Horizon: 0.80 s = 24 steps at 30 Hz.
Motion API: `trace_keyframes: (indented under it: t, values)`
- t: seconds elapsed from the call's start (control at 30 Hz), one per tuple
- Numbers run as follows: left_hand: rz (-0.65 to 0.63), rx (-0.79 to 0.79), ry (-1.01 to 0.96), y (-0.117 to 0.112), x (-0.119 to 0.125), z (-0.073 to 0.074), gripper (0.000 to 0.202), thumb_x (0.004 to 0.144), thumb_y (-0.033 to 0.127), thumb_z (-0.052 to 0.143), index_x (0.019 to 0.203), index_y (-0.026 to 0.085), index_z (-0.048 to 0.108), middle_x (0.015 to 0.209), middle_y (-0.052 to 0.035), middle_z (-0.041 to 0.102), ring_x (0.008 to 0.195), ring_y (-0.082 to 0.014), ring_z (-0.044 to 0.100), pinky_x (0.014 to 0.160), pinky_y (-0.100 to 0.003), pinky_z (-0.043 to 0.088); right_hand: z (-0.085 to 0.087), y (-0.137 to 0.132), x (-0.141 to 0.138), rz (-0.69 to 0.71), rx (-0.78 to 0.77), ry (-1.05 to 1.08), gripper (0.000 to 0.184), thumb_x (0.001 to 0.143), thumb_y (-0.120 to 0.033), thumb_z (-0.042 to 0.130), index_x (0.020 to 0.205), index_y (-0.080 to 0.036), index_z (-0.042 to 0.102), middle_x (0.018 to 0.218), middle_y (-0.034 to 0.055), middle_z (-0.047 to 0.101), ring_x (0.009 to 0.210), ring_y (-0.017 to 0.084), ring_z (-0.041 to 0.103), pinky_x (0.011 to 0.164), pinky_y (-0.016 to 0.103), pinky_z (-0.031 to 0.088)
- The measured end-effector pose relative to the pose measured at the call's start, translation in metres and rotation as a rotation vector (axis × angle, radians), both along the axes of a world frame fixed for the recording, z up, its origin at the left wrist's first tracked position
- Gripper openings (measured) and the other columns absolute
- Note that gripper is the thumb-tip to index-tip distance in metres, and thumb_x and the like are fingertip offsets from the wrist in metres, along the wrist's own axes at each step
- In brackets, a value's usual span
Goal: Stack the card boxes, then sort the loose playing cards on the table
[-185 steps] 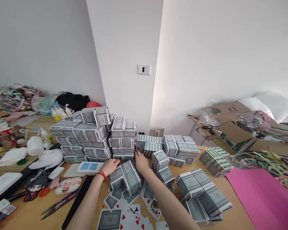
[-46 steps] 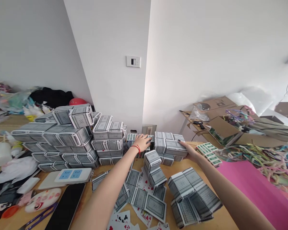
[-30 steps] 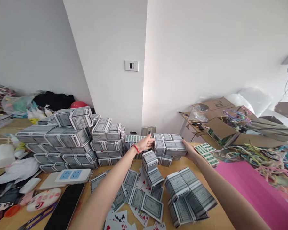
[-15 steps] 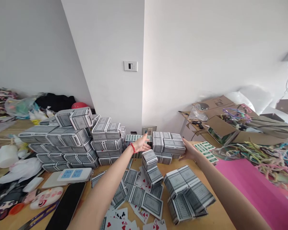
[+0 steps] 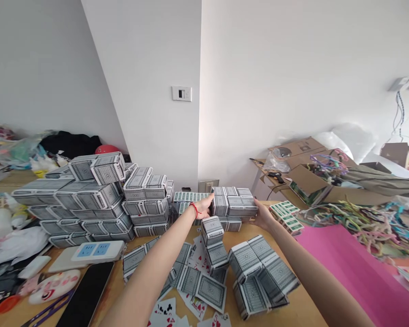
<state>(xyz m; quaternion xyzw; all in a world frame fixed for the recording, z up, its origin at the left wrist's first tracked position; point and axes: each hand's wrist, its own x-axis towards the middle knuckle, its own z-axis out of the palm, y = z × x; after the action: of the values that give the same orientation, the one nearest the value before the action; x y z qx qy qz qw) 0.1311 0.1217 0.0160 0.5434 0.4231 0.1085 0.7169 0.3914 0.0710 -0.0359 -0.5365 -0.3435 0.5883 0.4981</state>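
A block built of folded playing cards [image 5: 234, 201] with grey patterned backs lies between my two hands at the back of the table. My left hand [image 5: 203, 209], with a red string bracelet on the wrist, presses against its left side. On the right end, my right hand [image 5: 262, 215] grips it with fingers partly hidden behind. Under this block sits a lower card layer [image 5: 232, 225]. Just in front stands a small card-cube stack [image 5: 214, 240]. Nearer to me is a larger card-cube piece [image 5: 262, 272], and flat loose cards [image 5: 204, 288] lie beside it.
Tall stacks of card blocks [image 5: 85, 200] fill the left. A power strip [image 5: 98, 250], a black phone [image 5: 87, 293] and scissors [image 5: 49, 309] lie before them. Green-patterned boxes [image 5: 288, 215], a pink sheet [image 5: 341, 263] and tangled fuzzy strands [image 5: 368, 227] are at right.
My left hand has closed in from open, spread fingers to contact with the block's left side. My right hand stays at the right end. The view has shifted slightly.
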Motion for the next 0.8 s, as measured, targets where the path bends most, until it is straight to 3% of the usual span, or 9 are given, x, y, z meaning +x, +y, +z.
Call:
trace_keyframes:
  t: [0.07, 0.13, 0.23, 0.33, 0.43, 0.5, 0.67, 0.8]
  values:
    - [0.000, 0.194, 0.116, 0.000, -0.002, 0.003, 0.070, 0.078, 0.065, 0.010, 0.105, 0.016, 0.052, 0.087, -0.0115, 0.068, 0.073, -0.0209, 0.065, 0.067, -0.036, 0.052, -0.003, -0.007, 0.010, 0.102, -0.029, -0.059, 0.053, 0.077, -0.063, 0.031, 0.112, -0.027, 0.051, 0.114, 0.0113, 0.056, 0.098, 0.028, 0.056, 0.074, 0.050, 0.048]
    - [0.012, 0.371, 0.230, 0.003, -0.004, 0.006, 0.063, 0.081, 0.059, 0.016, 0.099, 0.014, 0.056, 0.081, -0.0122, 0.068, 0.071, -0.0202, 0.065, 0.066, -0.033, 0.052, -0.007, -0.017, 0.019, 0.229, 0.043, -0.196, 0.055, 0.078, -0.064, 0.029, 0.117, -0.029, 0.047, 0.125, 0.0105, 0.049, 0.109, 0.029, 0.049, 0.076, 0.049, 0.048]
    - [0.068, 0.515, 0.333, 0.011, -0.006, 0.011, 0.048, 0.083, 0.046, 0.030, 0.094, 0.010, 0.059, 0.077, -0.0141, 0.068, 0.073, -0.0217, 0.065, 0.070, -0.033, 0.051, -0.020, -0.027, 0.023, 0.286, 0.193, -0.341, 0.063, 0.072, -0.053, 0.054, 0.128, -0.032, 0.032, 0.134, 0.0082, 0.039, 0.119, 0.026, 0.040, 0.088, 0.042, 0.042]
    - [0.137, 0.720, 0.384, 0.016, -0.006, 0.012, 0.034, 0.078, 0.028, 0.042, 0.104, 0.013, 0.058, 0.099, -0.0131, 0.065, 0.096, -0.0243, 0.058, 0.088, -0.037, 0.043, -0.042, -0.025, 0.016, 0.171, 0.353, -0.628, 0.091, 0.055, -0.045, 0.071, 0.131, -0.025, 0.025, 0.134, 0.0114, 0.038, 0.120, 0.028, 0.037, 0.092, 0.040, 0.040]
    - [0.115, 0.905, 0.379, 0.016, -0.008, 0.009, 0.049, 0.067, 0.012, 0.049, 0.115, 0.019, 0.052, 0.125, -0.0077, 0.051, 0.119, -0.0234, 0.040, 0.103, -0.036, 0.026, -0.064, -0.014, 0.007, 0.009, 0.400, -0.874, 0.100, 0.048, -0.043, 0.073, 0.130, -0.020, 0.023, 0.126, 0.0138, 0.047, 0.114, 0.031, 0.045, 0.088, 0.040, 0.043]
    - [0.044, 0.966, 0.369, 0.014, -0.009, 0.006, 0.059, 0.061, 0.006, 0.049, 0.118, 0.023, 0.051, 0.133, -0.0042, 0.043, 0.124, -0.0221, 0.033, 0.105, -0.033, 0.022, -0.076, -0.008, 0.005, -0.062, 0.398, -0.949, 0.097, 0.049, -0.043, 0.072, 0.129, -0.020, 0.023, 0.118, 0.0130, 0.054, 0.107, 0.031, 0.051, 0.085, 0.040, 0.045]
    - [-0.089, 0.990, 0.370, 0.010, -0.013, -0.002, 0.064, 0.061, 0.008, 0.049, 0.123, 0.025, 0.048, 0.138, -0.0018, 0.035, 0.125, -0.0212, 0.033, 0.102, -0.028, 0.028, -0.087, -0.005, 0.003, -0.135, 0.356, -0.983, 0.080, 0.054, -0.042, 0.069, 0.122, -0.022, 0.032, 0.104, 0.0111, 0.063, 0.093, 0.030, 0.060, 0.076, 0.040, 0.050]
    - [-0.129, 0.981, 0.377, 0.007, -0.015, -0.003, 0.064, 0.062, 0.013, 0.050, 0.124, 0.028, 0.045, 0.138, 0.0006, 0.034, 0.124, -0.0220, 0.035, 0.101, -0.029, 0.029, -0.081, -0.005, 0.002, -0.157, 0.368, -0.825, 0.077, 0.051, -0.040, 0.072, 0.118, -0.022, 0.037, 0.108, 0.0102, 0.061, 0.095, 0.030, 0.059, 0.077, 0.041, 0.050]
